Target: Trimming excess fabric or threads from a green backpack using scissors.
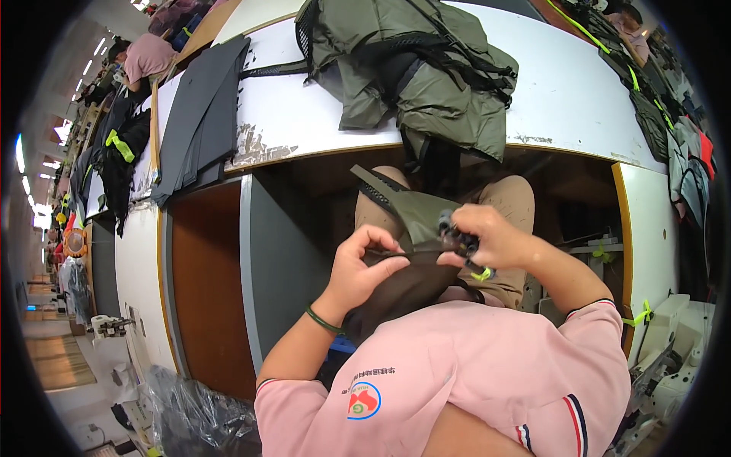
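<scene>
You sit at a long white bench (563, 99) with chipped paint along its front edge. On it are a rumpled green bundle (449, 95) with black mesh and straps, hanging over the edge, and, to the left, a fan of grey sheets (202, 107). In your lap, below the bench edge, lies the olive cloth (422, 213). Your left hand (364, 266) has its grip closed, thumb and fingers pinching the cloth's edge. Your right hand (491, 232) grips a small dark piece (470, 244) with a neon tie (482, 274), just beside that edge. The step in hand seems to be working along the edge; the next move likely calls for holding it taut and steady. Your right fingers hide much of the dark piece, so its kind is unclear; the cloth's lower part merges into shadow, and the bundle is cut off at the top.
</scene>
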Demonstrator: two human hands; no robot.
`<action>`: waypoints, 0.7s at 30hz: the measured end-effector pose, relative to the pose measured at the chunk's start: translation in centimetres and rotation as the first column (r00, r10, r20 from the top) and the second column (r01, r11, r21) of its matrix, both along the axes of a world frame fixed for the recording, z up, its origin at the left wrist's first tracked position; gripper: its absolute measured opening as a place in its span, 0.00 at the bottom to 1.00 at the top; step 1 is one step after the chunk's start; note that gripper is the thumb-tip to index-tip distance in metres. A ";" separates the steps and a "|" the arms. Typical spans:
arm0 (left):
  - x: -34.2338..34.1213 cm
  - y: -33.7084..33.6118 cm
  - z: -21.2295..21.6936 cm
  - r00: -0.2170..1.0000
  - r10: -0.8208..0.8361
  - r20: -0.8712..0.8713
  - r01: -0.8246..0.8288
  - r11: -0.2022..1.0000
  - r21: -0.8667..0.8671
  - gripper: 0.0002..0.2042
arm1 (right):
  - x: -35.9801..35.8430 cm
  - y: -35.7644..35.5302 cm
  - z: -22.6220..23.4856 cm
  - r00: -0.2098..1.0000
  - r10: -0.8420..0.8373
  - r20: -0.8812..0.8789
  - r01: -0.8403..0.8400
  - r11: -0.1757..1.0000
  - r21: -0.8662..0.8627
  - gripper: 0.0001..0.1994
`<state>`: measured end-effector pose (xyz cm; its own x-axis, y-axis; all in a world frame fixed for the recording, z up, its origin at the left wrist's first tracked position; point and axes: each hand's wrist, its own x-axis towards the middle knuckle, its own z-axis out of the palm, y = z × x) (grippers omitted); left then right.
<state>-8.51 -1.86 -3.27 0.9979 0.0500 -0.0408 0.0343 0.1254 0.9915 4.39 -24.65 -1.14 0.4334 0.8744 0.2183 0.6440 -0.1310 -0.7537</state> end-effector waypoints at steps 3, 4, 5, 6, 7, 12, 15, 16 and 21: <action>0.0 0.6 -0.6 0.997 0.024 -0.076 -0.024 1.000 -0.005 0.12 | 1.5 -0.5 2.2 0.987 -0.015 0.157 0.043 0.984 -0.170 0.18; 0.1 0.7 -0.6 0.990 0.025 -0.136 -0.039 0.994 -0.105 0.12 | 1.9 -0.8 2.1 0.987 -0.010 0.159 0.038 0.984 -0.171 0.18; 0.1 0.7 -0.7 0.980 0.019 -0.196 -0.060 0.977 -0.203 0.11 | 2.3 -1.3 1.9 0.952 -0.027 0.305 0.077 0.985 -0.154 0.17; 0.1 0.7 -0.6 0.980 0.024 -0.195 -0.065 0.977 -0.205 0.11 | 2.6 -1.6 1.8 0.895 -0.044 0.445 0.113 0.985 -0.130 0.17; 0.1 0.5 -0.4 0.977 0.017 -0.214 -0.069 0.968 -0.240 0.11 | 2.7 -1.9 2.0 0.896 -0.041 0.442 0.127 0.978 -0.166 0.14; 0.3 -0.1 -0.3 0.972 -0.002 -0.236 -0.065 0.960 -0.273 0.11 | 3.0 -2.1 2.1 0.863 -0.036 0.505 0.147 0.972 -0.182 0.15; 0.4 -0.5 -0.4 0.974 -0.011 -0.228 -0.047 0.968 -0.248 0.11 | 2.8 -1.8 2.2 0.843 -0.026 0.537 0.146 0.972 -0.183 0.14; 0.3 -0.5 -0.3 0.973 -0.009 -0.229 -0.046 0.971 -0.235 0.11 | 2.8 -1.6 2.2 0.837 -0.018 0.547 0.140 0.973 -0.182 0.14; 0.2 -0.5 -0.3 0.974 -0.013 -0.226 -0.041 0.972 -0.230 0.11 | 2.6 -0.9 1.4 0.831 -0.026 0.556 0.130 0.980 -0.148 0.14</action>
<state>-8.27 -2.41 -3.52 0.9609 0.0266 -0.2757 0.2490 0.3525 0.9021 6.96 -25.52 0.27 0.3556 0.8886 0.2896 0.9259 -0.2927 -0.2388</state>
